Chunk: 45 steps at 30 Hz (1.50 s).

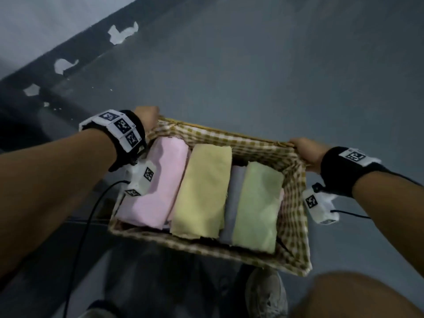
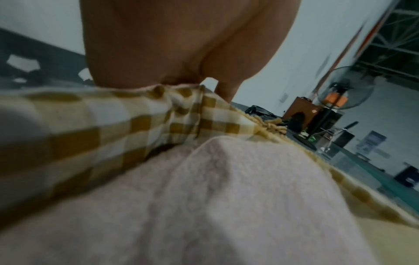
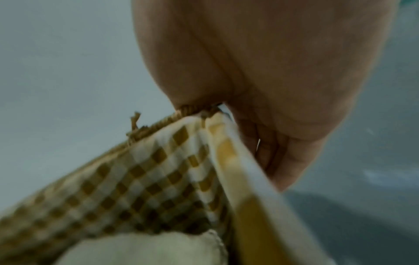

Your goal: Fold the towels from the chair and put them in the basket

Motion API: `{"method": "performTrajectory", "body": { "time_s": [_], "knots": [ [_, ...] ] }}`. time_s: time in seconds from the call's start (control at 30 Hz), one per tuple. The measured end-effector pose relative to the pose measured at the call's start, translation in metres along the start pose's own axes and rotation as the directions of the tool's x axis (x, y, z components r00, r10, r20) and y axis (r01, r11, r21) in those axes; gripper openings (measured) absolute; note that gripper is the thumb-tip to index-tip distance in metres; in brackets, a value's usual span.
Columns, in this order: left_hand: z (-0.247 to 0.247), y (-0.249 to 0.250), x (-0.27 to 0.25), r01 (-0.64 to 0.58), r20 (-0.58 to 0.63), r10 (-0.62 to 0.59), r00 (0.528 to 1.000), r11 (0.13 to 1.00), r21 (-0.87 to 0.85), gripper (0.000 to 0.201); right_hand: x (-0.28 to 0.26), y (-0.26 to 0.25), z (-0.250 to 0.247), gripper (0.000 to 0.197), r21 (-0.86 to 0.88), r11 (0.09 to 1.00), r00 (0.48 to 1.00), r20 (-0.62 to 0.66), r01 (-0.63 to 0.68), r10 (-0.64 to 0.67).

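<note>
Basket (image 1: 296,203): centre frame, folded towels (image 1: 202,193) inside.
Left hand (image 1: 146,117): fingers grasp upper-left corner.
Right hand (image 1: 308,151): fingers grasp upper-right corner.

Four folded towels (image 1: 202,193) lay side by side in the basket (image 1: 296,216); the left hand (image 1: 146,117) gripped its ten-o'clock corner; the right hand (image 1: 308,150) its two-o'clock corner; a shoe (image 1: 266,294) at six o'clock below.

black wristbands (image 1: 337,171), white tagged modules (image 1: 140,177) (cabled), grey shoe (image 1: 266,294)
</note>
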<state>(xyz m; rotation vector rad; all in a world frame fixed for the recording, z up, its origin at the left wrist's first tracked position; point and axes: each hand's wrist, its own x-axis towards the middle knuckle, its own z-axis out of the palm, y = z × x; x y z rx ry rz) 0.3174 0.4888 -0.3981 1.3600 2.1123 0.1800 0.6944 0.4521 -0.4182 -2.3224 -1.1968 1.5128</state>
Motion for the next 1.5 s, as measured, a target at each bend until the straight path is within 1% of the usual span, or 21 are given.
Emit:
{"method": "performTrajectory", "body": {
  "time_s": [0.13,0.2,0.23,0.3,0.37,0.43,0.5,0.57,0.63,0.73,0.8,0.87,0.93,1.0,1.07,1.1,1.17,1.3,1.37,1.43,1.5],
  "knots": [
    [-0.002,-0.003,0.011,0.030,0.103,-0.031,0.994,0.999,0.010,0.032,-0.004,-0.005,-0.005,0.021,0.300,0.951,0.997,0.046,-0.073,0.062],
    [-0.010,-0.001,0.014,0.145,0.136,-0.124,0.983,0.978,-0.150,0.036,-0.010,-0.015,-0.010,0.015,0.354,0.932,0.997,0.004,-0.079,0.083],
    [-0.014,-0.002,0.016,0.191,0.147,-0.151,0.978,0.929,-0.317,0.035,-0.013,-0.023,-0.014,0.014,0.361,0.931,0.997,-0.027,-0.061,0.076],
    [-0.025,0.006,0.011,0.241,0.192,-0.150,0.970,0.703,-0.669,0.016,-0.017,-0.038,-0.024,0.011,0.426,0.905,0.998,-0.053,-0.009,0.035],
    [-0.039,0.019,0.004,0.308,0.253,-0.176,0.951,0.490,-0.816,0.005,-0.030,-0.052,-0.035,0.021,0.566,0.824,0.998,-0.052,0.000,0.036],
    [-0.059,0.028,-0.006,0.363,0.298,-0.215,0.930,0.426,-0.829,0.045,-0.047,-0.059,-0.046,0.045,0.663,0.748,0.997,-0.035,-0.030,0.072],
    [-0.075,0.029,-0.020,0.369,0.309,-0.202,0.929,0.483,-0.794,0.075,-0.069,-0.058,-0.058,0.065,0.706,0.704,0.994,0.003,-0.077,0.106],
    [-0.090,0.025,-0.045,0.411,0.363,-0.193,0.912,0.429,-0.804,0.077,-0.096,-0.052,-0.065,0.069,0.735,0.664,0.989,0.072,-0.138,0.126],
    [-0.104,0.023,-0.075,0.464,0.423,-0.191,0.886,0.371,-0.804,0.071,-0.128,-0.047,-0.067,0.056,0.746,0.644,0.985,0.116,-0.173,0.131],
    [-0.125,0.012,-0.120,0.527,0.497,-0.176,0.850,0.321,-0.787,0.063,-0.175,-0.035,-0.065,0.034,0.659,0.729,0.982,0.149,-0.187,0.117],
    [-0.128,-0.001,-0.141,0.527,0.478,-0.224,0.850,0.303,-0.794,0.044,-0.196,-0.022,-0.064,0.026,0.557,0.800,0.971,0.196,-0.222,0.133],
    [-0.126,-0.020,-0.158,0.515,0.431,-0.297,0.852,0.323,-0.794,0.023,-0.213,-0.006,-0.057,0.025,0.495,0.830,0.964,0.193,-0.255,0.181],
    [-0.116,-0.046,-0.173,0.500,0.373,-0.346,0.861,0.438,-0.748,0.010,-0.218,0.011,-0.041,0.026,0.280,0.936,0.977,0.086,-0.213,0.197],
    [-0.098,-0.074,-0.183,0.425,0.307,-0.294,0.905,0.634,-0.646,0.004,-0.218,0.028,-0.019,0.033,-0.034,0.990,0.991,0.017,-0.133,0.134],
    [-0.075,-0.097,-0.191,0.258,0.269,-0.158,0.950,0.883,-0.392,0.015,-0.215,0.046,0.006,0.040,-0.349,0.933,0.996,-0.009,-0.091,0.094],
    [-0.063,-0.104,-0.195,0.187,0.280,-0.110,0.954,0.945,-0.267,0.019,-0.212,0.054,0.018,0.045,-0.459,0.884,0.995,-0.009,-0.090,0.096],
    [-0.039,-0.111,-0.199,0.171,0.297,-0.106,0.949,0.964,-0.201,0.026,-0.205,0.071,0.039,0.055,-0.604,0.791,0.994,-0.028,-0.098,0.102],
    [-0.004,-0.112,-0.199,0.232,0.203,-0.198,0.959,0.960,-0.159,0.039,-0.187,0.083,0.062,0.062,-0.833,0.543,0.994,-0.080,-0.105,0.070],
    [0.002,-0.111,-0.198,0.235,0.164,-0.209,0.964,0.960,-0.155,0.032,-0.182,0.079,0.064,0.060,-0.859,0.498,0.991,-0.070,-0.118,0.115],
    [-0.004,-0.110,-0.193,0.251,0.214,-0.213,0.953,0.954,-0.166,0.029,-0.178,0.067,0.058,0.058,-0.881,0.459,0.986,-0.042,-0.114,0.163],
    [-0.019,-0.108,-0.191,0.245,0.251,-0.196,0.948,0.952,-0.182,0.026,-0.181,0.043,0.045,0.056,-0.856,0.510,0.990,-0.010,-0.082,0.143]
  ]
}}
